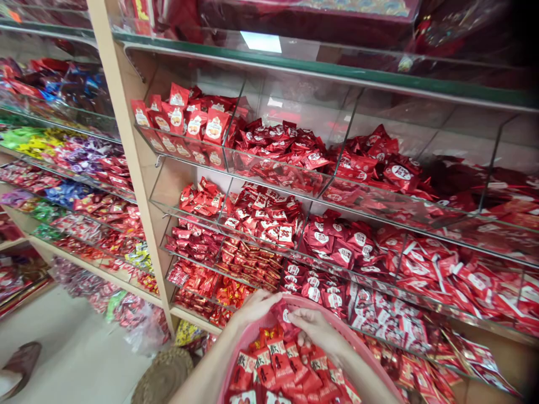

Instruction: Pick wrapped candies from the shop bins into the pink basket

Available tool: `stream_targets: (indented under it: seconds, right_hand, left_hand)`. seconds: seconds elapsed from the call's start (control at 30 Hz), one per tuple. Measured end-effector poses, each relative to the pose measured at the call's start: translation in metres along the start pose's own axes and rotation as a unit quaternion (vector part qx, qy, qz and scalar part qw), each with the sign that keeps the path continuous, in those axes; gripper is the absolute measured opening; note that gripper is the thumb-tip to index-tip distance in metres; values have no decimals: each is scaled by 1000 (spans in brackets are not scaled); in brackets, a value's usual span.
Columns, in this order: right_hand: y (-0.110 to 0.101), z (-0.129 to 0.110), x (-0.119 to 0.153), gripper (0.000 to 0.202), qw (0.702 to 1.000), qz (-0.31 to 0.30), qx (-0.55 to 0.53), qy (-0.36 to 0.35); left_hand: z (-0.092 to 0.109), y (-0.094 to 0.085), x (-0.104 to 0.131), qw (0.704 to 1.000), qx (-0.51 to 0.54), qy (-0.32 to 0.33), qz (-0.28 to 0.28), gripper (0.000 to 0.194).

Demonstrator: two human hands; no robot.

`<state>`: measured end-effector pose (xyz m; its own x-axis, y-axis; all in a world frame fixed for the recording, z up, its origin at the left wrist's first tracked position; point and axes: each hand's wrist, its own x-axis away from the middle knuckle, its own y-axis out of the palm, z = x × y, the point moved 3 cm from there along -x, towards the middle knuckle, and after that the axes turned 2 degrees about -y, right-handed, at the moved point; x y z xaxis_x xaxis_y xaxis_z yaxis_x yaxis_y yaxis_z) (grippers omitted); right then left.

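Note:
A pink plastic basket (337,322) in front of me is filled with red candy packets (280,359), some with cream labels and black characters. Over its far rim, a small dark red candy packet (279,315) with a white mark is between my two hands. My right hand (314,328) pinches its right side with thumb and fingers. From the left, my left hand (259,306) reaches across the rim, its fingers closed at the packet's upper left edge. Part of its grip is hidden.
Tilted clear shelf bins (269,224) of red sweets stand close ahead. A wooden upright (130,168) divides them from shelves of colourful sweets (63,146). A round brown stool (164,376) stands below. Plastic bags (138,320) lie on the floor; a shoe (23,365) shows far left.

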<state>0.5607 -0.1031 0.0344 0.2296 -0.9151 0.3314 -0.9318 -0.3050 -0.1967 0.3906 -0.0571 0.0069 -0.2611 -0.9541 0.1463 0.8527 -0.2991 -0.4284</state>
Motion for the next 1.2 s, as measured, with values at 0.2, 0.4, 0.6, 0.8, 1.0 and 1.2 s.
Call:
stream_targets:
  seconds: [0.2, 0.4, 0.6, 0.8, 1.0, 1.2]
  right_hand:
    - [-3, 7, -9, 40, 999, 18, -9, 25]
    - [5, 11, -15, 41, 996, 26, -55, 64]
    - [18, 13, -25, 42, 998, 24, -62, 3]
    - [17, 13, -25, 42, 999, 21, -49, -12]
    - [14, 12, -26, 42, 999, 16, -43, -3]
    - [9, 15, -27, 37, 999, 13, -41, 1]
  left_hand:
    - [-4, 0, -2, 1000, 5, 10, -11, 56]
    - [-10, 5, -5, 998, -28, 48, -27, 49]
    - [-15, 6, -6, 997, -46, 53, -17, 51]
    - [-15, 5, -8, 996, -51, 74, -19, 52]
    - [-19, 7, -13, 996, -25, 82, -32, 51]
    - [-14, 6, -16, 994, 38, 89, -53, 46]
